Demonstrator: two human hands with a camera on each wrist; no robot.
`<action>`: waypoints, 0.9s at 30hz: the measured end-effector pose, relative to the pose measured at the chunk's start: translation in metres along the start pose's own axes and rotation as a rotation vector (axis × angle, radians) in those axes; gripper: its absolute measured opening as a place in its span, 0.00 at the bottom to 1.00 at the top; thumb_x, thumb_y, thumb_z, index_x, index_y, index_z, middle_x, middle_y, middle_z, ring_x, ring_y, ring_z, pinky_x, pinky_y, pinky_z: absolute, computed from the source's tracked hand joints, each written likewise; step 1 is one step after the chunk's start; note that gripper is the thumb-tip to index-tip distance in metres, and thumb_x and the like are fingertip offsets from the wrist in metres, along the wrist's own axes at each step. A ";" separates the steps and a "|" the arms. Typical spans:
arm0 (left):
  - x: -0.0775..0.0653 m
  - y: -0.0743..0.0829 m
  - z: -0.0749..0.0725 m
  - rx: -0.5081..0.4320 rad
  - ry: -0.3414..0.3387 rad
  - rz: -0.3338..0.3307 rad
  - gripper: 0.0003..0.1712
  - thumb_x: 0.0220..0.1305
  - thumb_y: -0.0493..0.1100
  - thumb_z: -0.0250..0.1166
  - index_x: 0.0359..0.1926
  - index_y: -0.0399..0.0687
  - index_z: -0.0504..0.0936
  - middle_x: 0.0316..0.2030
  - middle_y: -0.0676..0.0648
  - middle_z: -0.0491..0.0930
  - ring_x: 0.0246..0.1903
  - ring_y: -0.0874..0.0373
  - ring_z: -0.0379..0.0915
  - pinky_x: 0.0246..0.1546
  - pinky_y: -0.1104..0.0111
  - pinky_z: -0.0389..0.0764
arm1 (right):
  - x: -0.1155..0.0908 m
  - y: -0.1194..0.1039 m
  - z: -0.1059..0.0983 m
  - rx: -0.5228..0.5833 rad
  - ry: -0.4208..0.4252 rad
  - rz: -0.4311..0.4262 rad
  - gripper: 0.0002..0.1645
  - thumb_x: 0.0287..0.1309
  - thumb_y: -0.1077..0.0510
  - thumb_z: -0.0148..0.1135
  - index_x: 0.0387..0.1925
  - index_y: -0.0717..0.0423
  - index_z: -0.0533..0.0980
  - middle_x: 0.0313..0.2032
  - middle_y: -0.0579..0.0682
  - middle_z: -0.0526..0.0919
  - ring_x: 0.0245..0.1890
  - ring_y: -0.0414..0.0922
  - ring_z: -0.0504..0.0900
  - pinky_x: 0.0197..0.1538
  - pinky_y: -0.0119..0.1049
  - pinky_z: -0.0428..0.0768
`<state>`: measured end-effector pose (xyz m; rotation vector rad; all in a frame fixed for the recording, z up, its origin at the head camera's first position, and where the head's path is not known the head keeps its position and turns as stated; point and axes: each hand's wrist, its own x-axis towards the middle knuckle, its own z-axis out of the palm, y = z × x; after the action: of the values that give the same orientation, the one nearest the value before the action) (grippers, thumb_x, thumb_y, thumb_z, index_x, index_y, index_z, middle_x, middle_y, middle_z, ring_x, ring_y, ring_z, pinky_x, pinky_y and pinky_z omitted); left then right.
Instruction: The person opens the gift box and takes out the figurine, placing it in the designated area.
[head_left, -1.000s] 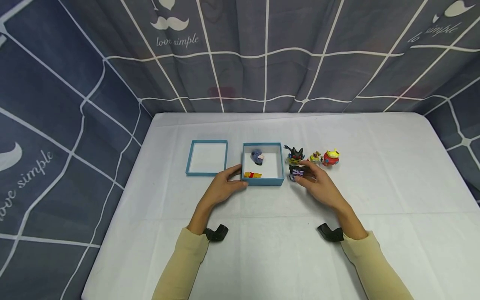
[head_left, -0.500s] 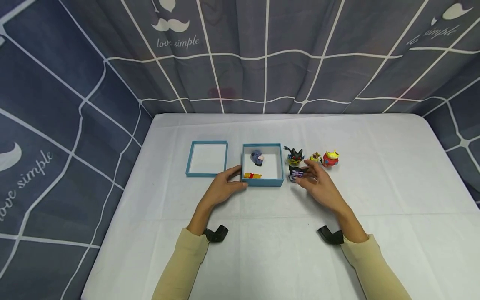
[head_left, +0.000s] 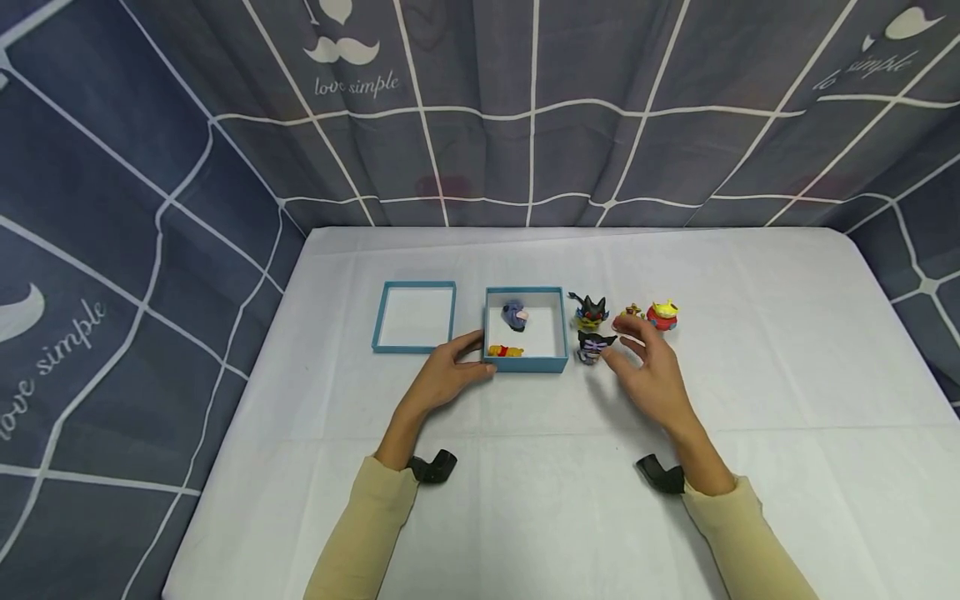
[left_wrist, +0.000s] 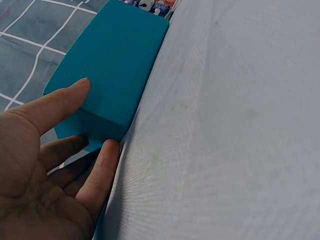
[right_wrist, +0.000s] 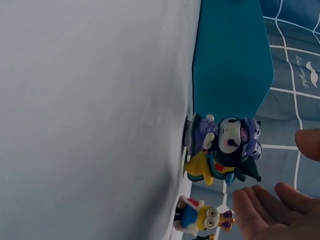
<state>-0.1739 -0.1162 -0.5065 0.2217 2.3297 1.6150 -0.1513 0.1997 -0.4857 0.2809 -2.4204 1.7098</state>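
My left hand (head_left: 442,375) holds the near left corner of a blue open box (head_left: 527,365). In the left wrist view its thumb lies on the box's front wall (left_wrist: 115,60) and its fingers lie along the side. Inside are a blue-grey donkey figurine (head_left: 514,315) and a yellow bear figurine (head_left: 506,352) in red. Right of the box stands a black-hooded figurine (head_left: 592,346) with a purple bow and a white face (right_wrist: 230,135). Beside it, my right hand (head_left: 652,379) is apart from it, fingers spread and holding nothing.
Behind the hooded figurine is a black-eared figurine (head_left: 591,312). A crowned minion figurine (head_left: 632,311) and a red figurine with a yellow top (head_left: 663,315) stand farther right. A blue-rimmed lid (head_left: 414,349) lies left of the box on the white tablecloth (head_left: 525,508).
My right hand has let go of the hooded figurine and drawn back to the right, leaving it standing on the table. My left hand and the box have stayed put.
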 end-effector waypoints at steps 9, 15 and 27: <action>0.000 0.000 0.000 -0.007 -0.010 0.009 0.41 0.60 0.43 0.72 0.71 0.39 0.66 0.65 0.40 0.70 0.55 0.50 0.77 0.59 0.58 0.73 | 0.000 -0.010 0.004 0.158 0.081 -0.059 0.26 0.56 0.78 0.62 0.57 0.74 0.72 0.55 0.65 0.75 0.53 0.36 0.77 0.60 0.35 0.73; 0.001 0.000 -0.001 -0.002 -0.003 0.000 0.41 0.60 0.44 0.73 0.71 0.40 0.67 0.65 0.42 0.71 0.54 0.51 0.78 0.59 0.58 0.73 | 0.002 -0.019 0.011 0.186 0.056 -0.059 0.21 0.58 0.76 0.62 0.54 0.74 0.74 0.51 0.66 0.77 0.49 0.43 0.81 0.57 0.35 0.75; -0.001 0.001 0.000 0.023 -0.001 -0.002 0.41 0.60 0.45 0.72 0.71 0.41 0.66 0.65 0.42 0.71 0.55 0.51 0.77 0.60 0.57 0.71 | 0.005 -0.062 0.031 0.179 -0.026 -0.079 0.17 0.58 0.77 0.62 0.49 0.79 0.75 0.48 0.70 0.78 0.44 0.51 0.83 0.49 0.29 0.79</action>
<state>-0.1729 -0.1165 -0.5048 0.2244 2.3478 1.5877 -0.1418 0.1500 -0.4387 0.4185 -2.2432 1.9007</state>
